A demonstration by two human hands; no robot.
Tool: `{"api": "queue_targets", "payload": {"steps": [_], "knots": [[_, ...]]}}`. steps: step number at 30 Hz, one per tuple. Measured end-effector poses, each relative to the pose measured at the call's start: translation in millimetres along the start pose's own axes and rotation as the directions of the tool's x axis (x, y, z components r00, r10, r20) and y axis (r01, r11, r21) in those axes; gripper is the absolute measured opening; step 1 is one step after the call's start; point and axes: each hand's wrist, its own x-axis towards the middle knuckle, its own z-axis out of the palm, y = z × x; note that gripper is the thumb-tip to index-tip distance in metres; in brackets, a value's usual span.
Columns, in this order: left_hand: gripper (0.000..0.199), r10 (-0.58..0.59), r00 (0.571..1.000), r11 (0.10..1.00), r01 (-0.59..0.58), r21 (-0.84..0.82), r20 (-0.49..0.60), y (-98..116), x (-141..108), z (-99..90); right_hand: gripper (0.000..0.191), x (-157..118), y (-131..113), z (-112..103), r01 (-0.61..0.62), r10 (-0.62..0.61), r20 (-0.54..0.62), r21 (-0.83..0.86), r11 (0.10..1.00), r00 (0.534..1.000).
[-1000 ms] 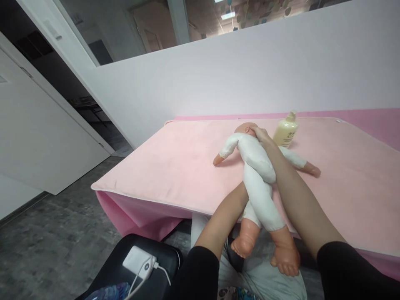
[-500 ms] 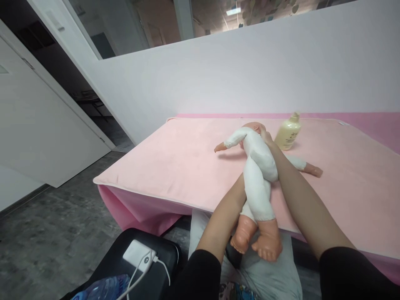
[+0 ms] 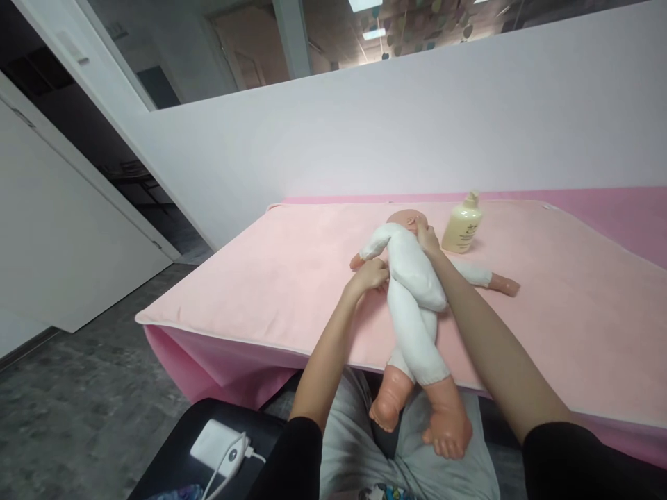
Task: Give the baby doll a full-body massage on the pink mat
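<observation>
The left grip has been drawn out from under the doll — hidden before, it is now seen beside the torso. Since half a second ago, the feet have been parted.

A room resembling an infant-care training space. I am facing a white, cloth-bodied baby doll at a table draped in pale pink fabric; a pale yellow, labelled plastic bottle is standing near the doll. Behind, a smooth white partition wall is carrying a long interior window, through which rectangular white ceiling lights are glowing.
</observation>
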Motion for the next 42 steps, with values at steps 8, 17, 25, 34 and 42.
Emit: {"api": "queue_targets", "payload": {"steps": [8, 17, 25, 34, 42], "knots": [[0.04, 0.398, 0.76, 0.917, -0.342, 0.205, -0.514, 30, -11, -16.3, 0.08, -11, -8, 15, -0.037, 0.03, -0.077, -0.094, 0.995, 0.997], [0.057, 0.335, 0.937, 0.832, -0.244, 0.499, -0.1, -10, 37, 5.0, 0.08, -19, -8, 20, 0.01, -0.024, -0.129, -0.109, 0.994, 0.991], [0.052, 0.374, 0.908, 0.876, -0.279, 0.393, -0.191, -47, 49, 14.1, 0.073, -27, -6, 25, 0.026, -0.039, -0.187, -0.073, 0.997, 0.982], [0.047, 0.354, 0.904, 0.932, -0.318, 0.176, -0.24, -61, 58, 11.6, 0.063, -49, 23, 20, 0.382, -0.415, -0.128, -0.221, 0.897, 0.901], [0.048, 0.325, 0.916, 0.945, -0.304, 0.123, -0.234, -64, 63, 8.3, 0.038, -59, 56, -2, 0.524, -0.535, -0.11, -0.117, 0.844, 0.838]]}}
